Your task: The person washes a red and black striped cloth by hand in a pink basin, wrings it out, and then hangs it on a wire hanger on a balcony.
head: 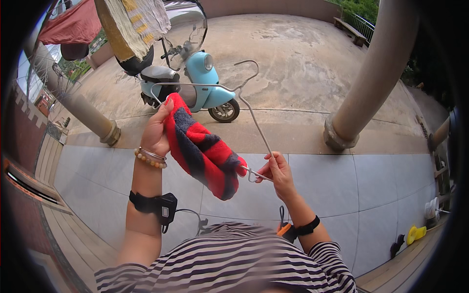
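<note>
A clothes hanger (253, 106) is held up before me, its hook pointing up and to the left. Over its lower bar hangs a red cloth with dark grey stripes (201, 146), bunched and slanting down to the right. My left hand (157, 128) grips the cloth's upper left end, close to the hanger's left corner; that hand's fingertips are partly hidden behind the cloth. At the hanger's right corner, my right hand (276, 172) pinches the frame, just beyond a small loop on the bar.
A light blue scooter (199, 80) stands on the concrete yard ahead. Pillars rise at the left (91, 113) and right (370, 80). Towels (135, 25) and a red cloth (73, 25) hang at upper left. Yellow (416, 234) and black objects lie at lower right, near a step.
</note>
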Demonstrator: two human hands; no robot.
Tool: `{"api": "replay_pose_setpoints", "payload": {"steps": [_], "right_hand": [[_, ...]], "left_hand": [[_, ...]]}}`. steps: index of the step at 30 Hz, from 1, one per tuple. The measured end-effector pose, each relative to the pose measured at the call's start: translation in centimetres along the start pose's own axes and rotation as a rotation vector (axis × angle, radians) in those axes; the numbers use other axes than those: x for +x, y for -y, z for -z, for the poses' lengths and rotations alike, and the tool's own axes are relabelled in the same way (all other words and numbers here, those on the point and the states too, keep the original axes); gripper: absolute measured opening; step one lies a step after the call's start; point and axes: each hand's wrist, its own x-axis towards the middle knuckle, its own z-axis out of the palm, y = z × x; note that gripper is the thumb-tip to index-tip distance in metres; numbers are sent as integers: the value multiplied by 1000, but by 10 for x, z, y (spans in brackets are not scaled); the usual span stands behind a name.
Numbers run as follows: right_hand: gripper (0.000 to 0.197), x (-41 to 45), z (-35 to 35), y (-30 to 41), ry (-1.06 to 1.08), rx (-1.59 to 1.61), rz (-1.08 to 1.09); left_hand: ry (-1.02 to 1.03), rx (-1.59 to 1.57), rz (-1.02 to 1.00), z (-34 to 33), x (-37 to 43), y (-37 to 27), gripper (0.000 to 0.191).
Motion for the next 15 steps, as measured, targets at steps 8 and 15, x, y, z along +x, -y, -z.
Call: {"api": "replay_pose_setpoints", "payload": {"steps": [8,15], "right_hand": [[22,-19,-7,57,-108,-459,316],[14,-47,-38,89,-104,-715,566]], "left_hand": [[-150,302,-139,40,14,-15,15],[-304,748,-155,52,28,-22,21]]}}
